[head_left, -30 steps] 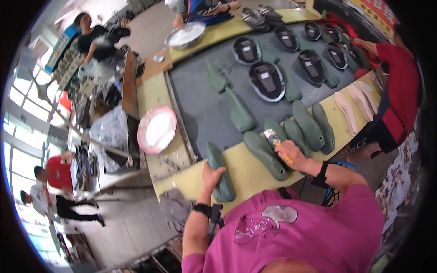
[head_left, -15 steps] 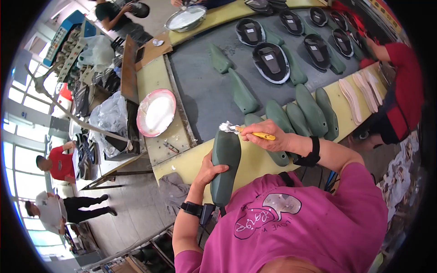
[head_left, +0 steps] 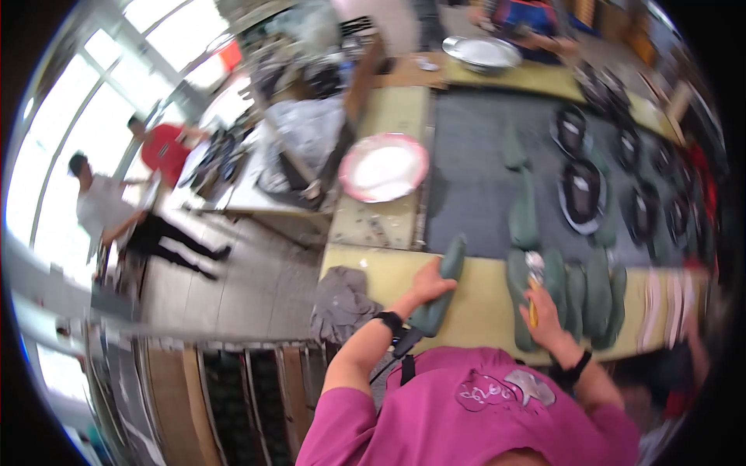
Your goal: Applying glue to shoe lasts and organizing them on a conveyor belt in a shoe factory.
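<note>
My left hand (head_left: pixel 430 283) is closed round a green shoe last (head_left: pixel 452 264), held tilted over the table's near edge. My right hand (head_left: pixel 546 317) grips a brush with a yellow handle (head_left: pixel 535 272), its head coated in white paste. That brush head is over a row of several green lasts (head_left: pixel 597 299) lying side by side; blur hides whether it touches them. A pink-rimmed basin (head_left: pixel 346 172) of white paste stands to the left, beyond my left hand.
Dark shoe uppers (head_left: pixel 583 194) and more green lasts (head_left: pixel 524 210) lie on the grey tabletop (head_left: pixel 470 179). Pale strips (head_left: pixel 667 307) are at the right, a grey cloth (head_left: pixel 346 303) at the left corner. A silver basin (head_left: pixel 483 56) stands far back near another person. Two people (head_left: pixel 109 206) stand at left.
The brush has left the tip of the held last and moved right, over the row of lasts. My left hand keeps its last, now tilted. The view has swung left.
</note>
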Demonstrator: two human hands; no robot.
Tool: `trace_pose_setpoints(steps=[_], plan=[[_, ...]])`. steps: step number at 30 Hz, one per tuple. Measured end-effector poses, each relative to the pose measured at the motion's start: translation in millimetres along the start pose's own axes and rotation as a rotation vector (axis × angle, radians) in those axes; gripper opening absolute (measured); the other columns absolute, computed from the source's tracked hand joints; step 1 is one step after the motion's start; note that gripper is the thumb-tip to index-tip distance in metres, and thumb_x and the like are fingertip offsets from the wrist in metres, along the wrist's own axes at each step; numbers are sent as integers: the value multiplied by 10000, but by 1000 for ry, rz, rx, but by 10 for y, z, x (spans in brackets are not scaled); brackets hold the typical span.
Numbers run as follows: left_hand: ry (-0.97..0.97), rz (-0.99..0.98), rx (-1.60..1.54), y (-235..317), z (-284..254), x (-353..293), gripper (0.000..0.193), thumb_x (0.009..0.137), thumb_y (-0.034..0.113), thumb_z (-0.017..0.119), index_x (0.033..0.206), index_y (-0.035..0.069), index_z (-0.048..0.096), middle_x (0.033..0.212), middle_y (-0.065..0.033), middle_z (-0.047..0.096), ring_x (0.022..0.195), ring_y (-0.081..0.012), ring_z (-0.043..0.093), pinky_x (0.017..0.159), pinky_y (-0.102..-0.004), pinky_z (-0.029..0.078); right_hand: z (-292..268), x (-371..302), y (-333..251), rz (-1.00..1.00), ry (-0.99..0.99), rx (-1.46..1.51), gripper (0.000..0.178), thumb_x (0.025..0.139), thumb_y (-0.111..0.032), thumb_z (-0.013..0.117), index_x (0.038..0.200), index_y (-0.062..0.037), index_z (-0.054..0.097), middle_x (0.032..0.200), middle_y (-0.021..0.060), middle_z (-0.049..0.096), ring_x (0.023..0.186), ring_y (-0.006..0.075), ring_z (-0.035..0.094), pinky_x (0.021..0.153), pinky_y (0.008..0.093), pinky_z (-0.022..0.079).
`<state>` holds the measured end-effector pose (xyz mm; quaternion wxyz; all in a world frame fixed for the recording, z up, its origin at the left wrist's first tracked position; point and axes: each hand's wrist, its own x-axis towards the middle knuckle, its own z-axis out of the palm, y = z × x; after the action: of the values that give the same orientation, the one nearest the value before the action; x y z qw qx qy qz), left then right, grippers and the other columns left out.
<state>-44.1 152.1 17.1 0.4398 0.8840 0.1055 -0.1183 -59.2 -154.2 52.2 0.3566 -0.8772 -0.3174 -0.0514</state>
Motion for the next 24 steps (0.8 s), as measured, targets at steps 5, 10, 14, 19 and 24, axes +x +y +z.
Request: trace_pose_setpoints(steps=[5,10,14,19,24], plan=[[205,207,-1,27,225,-210,742,618,243,663,1248,-5,360,1291,-249,347,1177,-382,377,929,-424,355,131,-257,41,100,-105,-71,411,678,9,627,1048,-36,453,1140,263,420,1035,436,416,894,458,344],[24,523,449,-135,129,-884,723,628,189,641,1298,104,384,1403,-222,162,1268,-469,160,958,-596,181,161,-190,128,181,-135,-12,403,678,57,571,1054,-27,452,1157,278,408,1069,448,405,917,454,331],[100,427,421,-207,224,-912,665,651,155,617,1285,149,416,1413,-224,150,1262,-487,156,943,-627,172,155,-203,172,230,-157,30,403,679,74,550,1060,-18,454,1179,291,399,1114,454,388,947,447,317],[267,482,345,-120,247,-377,626,660,86,576,1266,127,425,1416,-228,140,1262,-482,157,961,-628,169,150,-225,134,237,-131,48,406,678,74,548,1064,-16,457,1176,294,407,1115,459,387,952,446,317],[381,412,391,-73,295,742,674,663,138,631,1289,115,383,1415,-237,137,1251,-476,209,991,-586,207,175,-274,147,222,-72,8,378,685,50,555,1047,-37,486,1167,290,424,1096,451,408,932,446,341]])
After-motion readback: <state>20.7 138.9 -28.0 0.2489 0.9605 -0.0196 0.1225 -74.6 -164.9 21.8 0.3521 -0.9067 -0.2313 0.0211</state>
